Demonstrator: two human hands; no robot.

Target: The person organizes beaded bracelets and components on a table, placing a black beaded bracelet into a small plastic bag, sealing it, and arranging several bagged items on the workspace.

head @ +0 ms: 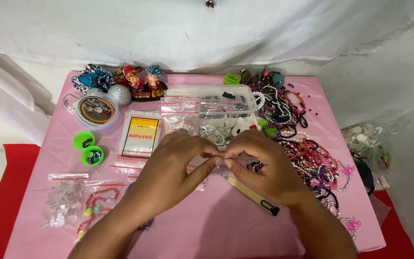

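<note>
Pink cloth covers the table [226, 225], with white fabric hanging behind it at twelve o'clock. I see my left hand [168, 172] and right hand [262, 165] meeting at the centre, fingertips pinched together on something too small to make out; I cannot tell what it is or which way it runs. Just below the right hand lies a pale tool with a black tip [251, 194], its long axis running from ten o'clock down to four o'clock, black end toward four. At twelve o'clock from my hands sits a clear plastic box [212, 108] holding small bags of beads. At ten o'clock lies a flat packet with a yellow label [140, 135], a round spool of cord [95, 110] beyond it, and two green round cases [88, 147] at nine. Clear bags of beads [85, 204] lie at eight o'clock. Heaped bead strings [303, 144] fill the three o'clock side.
</note>
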